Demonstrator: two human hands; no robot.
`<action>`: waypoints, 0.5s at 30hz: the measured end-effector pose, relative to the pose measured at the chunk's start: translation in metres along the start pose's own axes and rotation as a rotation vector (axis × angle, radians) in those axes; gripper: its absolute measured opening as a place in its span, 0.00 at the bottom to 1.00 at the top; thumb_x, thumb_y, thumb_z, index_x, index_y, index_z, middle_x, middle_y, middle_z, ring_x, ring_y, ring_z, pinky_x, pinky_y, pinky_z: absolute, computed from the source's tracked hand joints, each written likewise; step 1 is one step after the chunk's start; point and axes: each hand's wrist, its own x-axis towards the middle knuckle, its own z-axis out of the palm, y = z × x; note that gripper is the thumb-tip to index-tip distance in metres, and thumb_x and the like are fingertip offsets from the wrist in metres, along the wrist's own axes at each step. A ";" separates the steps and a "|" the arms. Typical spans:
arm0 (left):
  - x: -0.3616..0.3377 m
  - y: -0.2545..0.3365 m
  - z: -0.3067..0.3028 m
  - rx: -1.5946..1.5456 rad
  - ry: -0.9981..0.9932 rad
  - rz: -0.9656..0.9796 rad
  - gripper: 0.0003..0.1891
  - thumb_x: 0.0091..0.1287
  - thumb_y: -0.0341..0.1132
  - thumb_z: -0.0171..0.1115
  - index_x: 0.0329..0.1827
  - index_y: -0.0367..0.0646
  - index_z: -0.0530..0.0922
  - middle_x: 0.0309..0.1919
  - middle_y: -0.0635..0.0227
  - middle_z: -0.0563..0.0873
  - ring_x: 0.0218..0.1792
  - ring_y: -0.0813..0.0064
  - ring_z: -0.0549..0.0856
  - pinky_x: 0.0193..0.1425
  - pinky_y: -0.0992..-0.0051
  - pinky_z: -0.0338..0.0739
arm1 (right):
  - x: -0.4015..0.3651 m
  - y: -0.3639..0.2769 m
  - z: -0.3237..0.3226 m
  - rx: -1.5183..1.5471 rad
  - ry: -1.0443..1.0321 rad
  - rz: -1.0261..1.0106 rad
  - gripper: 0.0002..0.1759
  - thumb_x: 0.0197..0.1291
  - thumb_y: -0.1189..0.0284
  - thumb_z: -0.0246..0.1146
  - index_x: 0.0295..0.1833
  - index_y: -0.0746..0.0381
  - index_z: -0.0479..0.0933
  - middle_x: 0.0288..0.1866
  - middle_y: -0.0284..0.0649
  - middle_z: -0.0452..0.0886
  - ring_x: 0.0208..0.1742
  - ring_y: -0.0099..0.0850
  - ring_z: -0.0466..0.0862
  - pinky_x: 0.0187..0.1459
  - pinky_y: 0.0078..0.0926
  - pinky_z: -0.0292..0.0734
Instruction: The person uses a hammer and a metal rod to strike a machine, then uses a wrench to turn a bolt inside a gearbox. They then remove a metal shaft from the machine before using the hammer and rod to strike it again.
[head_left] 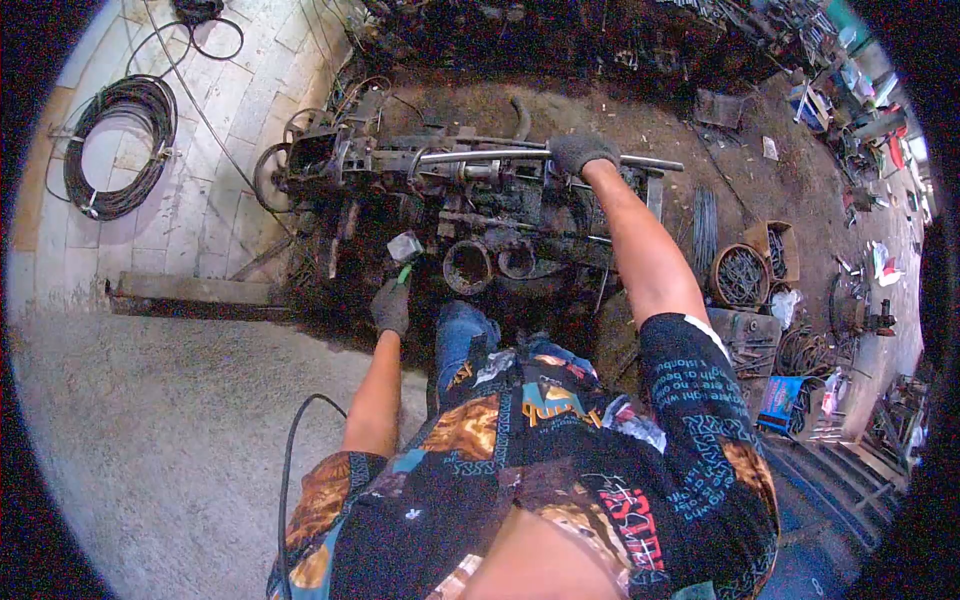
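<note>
My right hand (583, 154), in a dark grey work glove, is closed over a long metal rod (485, 154) that lies across the upper part of a dark, greasy machine (400, 165). The rod's other end sticks out beyond the hand to the right. Low at the machine's near side, my left hand (391, 305), gloved too, is closed on a small tool with a green handle (404, 273). A pale, squarish piece (405, 247) shows just beyond the green part. To the right of it is a round metal cup (467, 267) with dark contents.
A coil of black cable (120, 148) lies on the pale tiles at left. A metal beam (195, 290) runs along the floor edge. At right stand a round bin of metal pieces (740, 275), a cardboard box (776, 250) and a bundle of rods (705, 228).
</note>
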 end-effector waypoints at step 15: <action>-0.024 0.069 -0.040 0.130 0.004 0.024 0.17 0.66 0.47 0.61 0.47 0.43 0.84 0.38 0.49 0.86 0.40 0.47 0.85 0.46 0.57 0.77 | 0.032 0.020 0.031 -0.174 -0.133 -0.169 0.22 0.60 0.57 0.54 0.52 0.54 0.84 0.57 0.48 0.83 0.58 0.50 0.82 0.61 0.47 0.74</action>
